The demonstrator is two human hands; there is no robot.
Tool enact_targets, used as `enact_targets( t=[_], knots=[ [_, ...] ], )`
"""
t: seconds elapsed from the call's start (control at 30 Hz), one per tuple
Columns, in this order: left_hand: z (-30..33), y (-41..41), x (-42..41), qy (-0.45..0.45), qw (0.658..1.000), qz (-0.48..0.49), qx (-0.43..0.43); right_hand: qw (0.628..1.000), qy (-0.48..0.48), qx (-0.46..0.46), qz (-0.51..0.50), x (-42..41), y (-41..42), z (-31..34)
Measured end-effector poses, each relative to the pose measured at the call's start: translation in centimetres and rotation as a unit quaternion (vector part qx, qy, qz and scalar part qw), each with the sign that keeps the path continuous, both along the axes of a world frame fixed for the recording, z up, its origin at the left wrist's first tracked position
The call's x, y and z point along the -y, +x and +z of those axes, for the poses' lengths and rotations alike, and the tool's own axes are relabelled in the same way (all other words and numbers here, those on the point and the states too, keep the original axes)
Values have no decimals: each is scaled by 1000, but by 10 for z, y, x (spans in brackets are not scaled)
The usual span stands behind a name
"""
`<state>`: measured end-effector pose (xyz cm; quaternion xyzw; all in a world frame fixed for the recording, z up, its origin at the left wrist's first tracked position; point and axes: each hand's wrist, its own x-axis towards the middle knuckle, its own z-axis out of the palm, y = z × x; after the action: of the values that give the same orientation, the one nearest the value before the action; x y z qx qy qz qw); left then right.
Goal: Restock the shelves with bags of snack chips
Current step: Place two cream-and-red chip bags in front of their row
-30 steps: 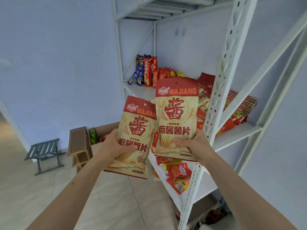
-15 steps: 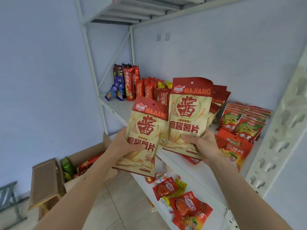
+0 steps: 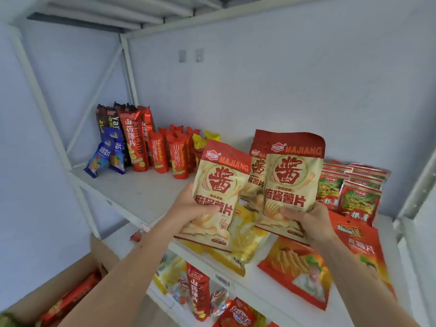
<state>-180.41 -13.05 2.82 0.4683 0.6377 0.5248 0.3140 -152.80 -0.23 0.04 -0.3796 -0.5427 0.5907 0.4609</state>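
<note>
Bags in both hands, and we were right up at the shelf (image 3: 132, 197). Our left hand (image 3: 188, 208) gripped the left bag (image 3: 219, 192) low on its side, thumb laid across the front, the other fingers hidden behind the pack. Our right hand (image 3: 306, 223) pinched the right bag (image 3: 292, 182) by its bottom corner, thumb on the printed face, fingers tucked behind. Both bags hung upright above the shelf's front half, touching nothing on it as far as we could tell.

Behind the right bag, a stack (image 3: 258, 166) of the same cream-and-red packs leaned toward the back of the shelf, and that looked like the home for these two. Tall yam packs (image 3: 134, 142) stood at the shelf's far left corner, green-fronted packs (image 3: 358, 199) to the right of the stack, and flat yellow (image 3: 245, 241) and red (image 3: 299, 267) packs lay along the front edge. A box (image 3: 70, 291) sat below the shelf to the left.

We judged these bags light and puffed with air, the film slick and crinkly, the chips inside easy to crush. A hold on the seams or edges, as we had, seemed wiser than squeezing the belly. They would likely slump or slide when set on end, so leaning them against the stack seemed the safest bet.
</note>
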Motion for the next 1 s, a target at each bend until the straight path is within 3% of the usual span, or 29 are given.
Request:
enact_targets(
  t=[0.2, 0.57, 0.8, 1.0],
  knots=[
    [-20, -41, -92, -57, 998, -32, -13, 995, -31, 15, -89, -30, -28, -29],
    [-46, -25, -216, -24, 996, -33, -77, 983, 1, 84, -160, -98, -63, -55],
    [-70, -35, -257, -14, 996, -31, -89, 979, -8, 129, -160, -126, -85, -74],
    [-83, -46, -272, -36, 991, -86, -100, 970, -17, 160, -184, -128, -83, -84]
  ],
)
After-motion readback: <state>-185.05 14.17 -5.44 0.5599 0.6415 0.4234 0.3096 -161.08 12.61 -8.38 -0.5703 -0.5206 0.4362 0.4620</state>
